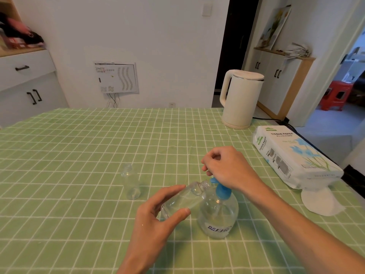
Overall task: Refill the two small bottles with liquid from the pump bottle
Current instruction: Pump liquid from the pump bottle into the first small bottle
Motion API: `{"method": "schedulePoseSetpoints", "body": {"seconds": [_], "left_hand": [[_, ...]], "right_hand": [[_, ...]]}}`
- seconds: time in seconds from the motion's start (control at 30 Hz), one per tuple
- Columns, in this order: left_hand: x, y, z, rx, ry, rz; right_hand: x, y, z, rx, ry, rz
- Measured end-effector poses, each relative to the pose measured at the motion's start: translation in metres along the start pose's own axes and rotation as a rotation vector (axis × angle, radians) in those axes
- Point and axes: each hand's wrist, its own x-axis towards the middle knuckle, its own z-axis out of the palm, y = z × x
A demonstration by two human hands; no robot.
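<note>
Gripping the small bottle [183,200] round its clear body, your left hand [158,220] holds it tilted: base low toward the table's [79,155] near edge, open mouth raised and aimed rightward. That long axis is what matters next, I judge, because the mouth lies just beside the spout of the blue pump head [222,190], almost under it but not squarely.

Your right hand [227,169] sits on top of that pump head with the fingers curled in. Whether they clasp the top or only bear on it is hidden. It is the nearer hand to the pump, so the press should fall to it, while the left brings the mouth beneath the spout.

The pump bottle [217,214] stands upright near the near edge, right of the middle. A second small bottle [131,183] stands upright and uncapped, apart to the left — no hand on it.

Further out, a kettle [240,99] stands at the far right corner and a tissue pack [292,155] lies along the right edge.
</note>
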Motion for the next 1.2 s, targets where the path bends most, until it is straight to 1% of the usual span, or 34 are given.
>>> {"method": "schedulePoseSetpoints", "body": {"seconds": [0.3, 0.57, 0.73, 1.2], "left_hand": [[0.001, 0.001, 0.002, -0.018, 0.004, -0.005], [0.001, 0.004, 0.003, -0.028, 0.006, -0.001], [0.001, 0.006, 0.002, -0.037, 0.003, 0.009], [-0.001, 0.003, 0.004, 0.003, -0.031, 0.005]], "right_hand": [[0.004, 0.012, 0.009, 0.073, -0.001, 0.023], [0.002, 0.009, 0.007, 0.038, -0.001, 0.029], [0.001, 0.002, 0.001, -0.023, 0.02, -0.019], [0.005, 0.01, 0.009, 0.02, 0.008, 0.016]]}}
